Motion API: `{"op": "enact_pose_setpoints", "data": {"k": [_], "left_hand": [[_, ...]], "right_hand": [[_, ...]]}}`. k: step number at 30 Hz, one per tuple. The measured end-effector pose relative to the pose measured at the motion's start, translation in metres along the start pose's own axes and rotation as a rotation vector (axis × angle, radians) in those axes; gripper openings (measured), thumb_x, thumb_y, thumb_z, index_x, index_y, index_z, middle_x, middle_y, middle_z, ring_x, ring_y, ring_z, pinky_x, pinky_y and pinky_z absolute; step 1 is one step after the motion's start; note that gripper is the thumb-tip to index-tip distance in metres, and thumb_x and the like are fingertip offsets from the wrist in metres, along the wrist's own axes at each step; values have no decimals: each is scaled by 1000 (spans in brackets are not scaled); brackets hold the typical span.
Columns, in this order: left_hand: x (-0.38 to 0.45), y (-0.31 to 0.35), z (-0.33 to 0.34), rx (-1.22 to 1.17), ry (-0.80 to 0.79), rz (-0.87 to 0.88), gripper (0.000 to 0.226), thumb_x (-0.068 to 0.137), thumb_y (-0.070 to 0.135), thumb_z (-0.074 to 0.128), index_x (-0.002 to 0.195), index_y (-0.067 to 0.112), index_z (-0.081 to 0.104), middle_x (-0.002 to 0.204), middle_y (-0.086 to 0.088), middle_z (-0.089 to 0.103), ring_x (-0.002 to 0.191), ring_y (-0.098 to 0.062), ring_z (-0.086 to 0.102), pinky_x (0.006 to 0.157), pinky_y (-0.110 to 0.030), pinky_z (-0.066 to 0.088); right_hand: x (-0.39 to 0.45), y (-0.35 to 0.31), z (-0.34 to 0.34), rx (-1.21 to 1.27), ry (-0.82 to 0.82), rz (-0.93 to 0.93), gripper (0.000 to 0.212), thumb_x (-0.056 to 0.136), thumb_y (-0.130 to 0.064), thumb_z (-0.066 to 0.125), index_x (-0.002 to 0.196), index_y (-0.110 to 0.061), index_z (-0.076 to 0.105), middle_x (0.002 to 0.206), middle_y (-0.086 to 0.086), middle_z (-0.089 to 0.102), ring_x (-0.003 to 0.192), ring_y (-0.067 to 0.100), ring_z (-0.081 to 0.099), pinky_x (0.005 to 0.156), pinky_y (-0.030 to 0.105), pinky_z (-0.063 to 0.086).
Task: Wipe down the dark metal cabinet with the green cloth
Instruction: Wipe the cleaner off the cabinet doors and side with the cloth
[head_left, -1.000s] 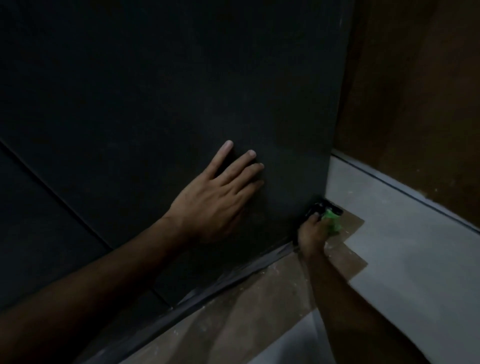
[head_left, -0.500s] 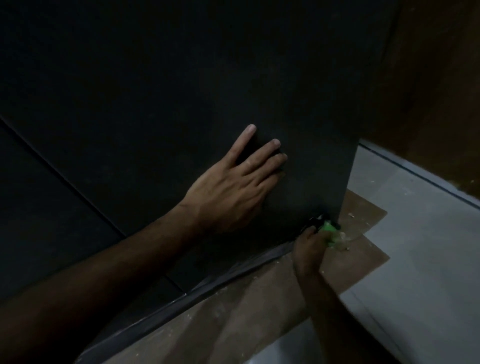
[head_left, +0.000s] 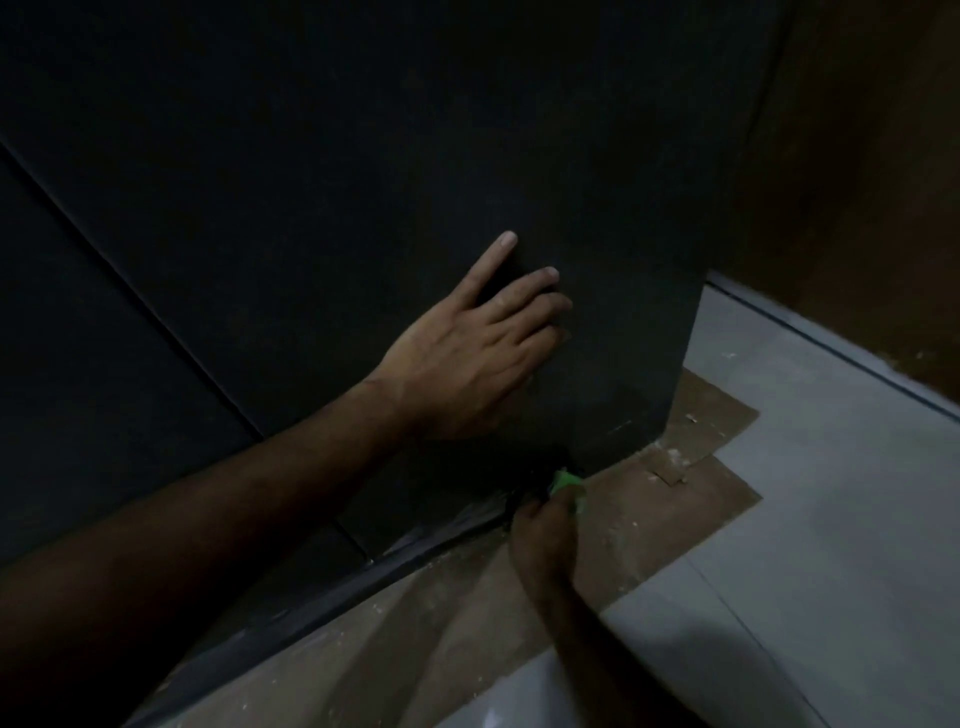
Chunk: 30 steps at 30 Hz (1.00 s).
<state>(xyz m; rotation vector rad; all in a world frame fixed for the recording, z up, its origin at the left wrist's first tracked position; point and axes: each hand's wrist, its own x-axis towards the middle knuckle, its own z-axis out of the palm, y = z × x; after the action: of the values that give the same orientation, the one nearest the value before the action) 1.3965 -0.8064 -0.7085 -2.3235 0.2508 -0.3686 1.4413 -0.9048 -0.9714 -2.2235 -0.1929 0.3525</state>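
The right hand's fingers (head_left: 558, 512) curl round a bunched bright green cloth (head_left: 566, 482), pinching it against the very foot of the tall dark metal cabinet (head_left: 363, 156), where the panel meets its black base strip (head_left: 415, 551); only a small tuft of green shows past the knuckles. The right hand (head_left: 543, 535) has slid along that bottom edge in the last second, from the cabinet's outer corner inward towards the middle of the base, so the wipe appears to be working the lowest margin from right to left. The left hand (head_left: 467, 358) lies flat on the panel face above, fingers straight, forefinger splayed from the other three, seemingly bracing, much as it was a second ago. Judging by this, the lower corner has had its pass and the rest of the base strip is yet to come. Count: two hands, one cloth, one cabinet with one diagonal seam (head_left: 130, 291) across its face, brown cardboard sheeting (head_left: 467, 623) under the base, pale grey floor (head_left: 831, 519) beyond.
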Motion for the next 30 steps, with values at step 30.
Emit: {"op": "enact_pose_setpoints", "data": {"k": [30], "left_hand": [[-218, 22, 2, -62, 199, -504, 60, 109, 34, 44, 164, 14, 28, 172, -12, 19, 160, -30, 13, 129, -57, 3]], "right_hand": [[-57, -33, 28, -195, -39, -25, 37, 101, -17, 52, 136, -7, 50, 133, 18, 59, 122, 35, 58, 100, 33, 39]]}}
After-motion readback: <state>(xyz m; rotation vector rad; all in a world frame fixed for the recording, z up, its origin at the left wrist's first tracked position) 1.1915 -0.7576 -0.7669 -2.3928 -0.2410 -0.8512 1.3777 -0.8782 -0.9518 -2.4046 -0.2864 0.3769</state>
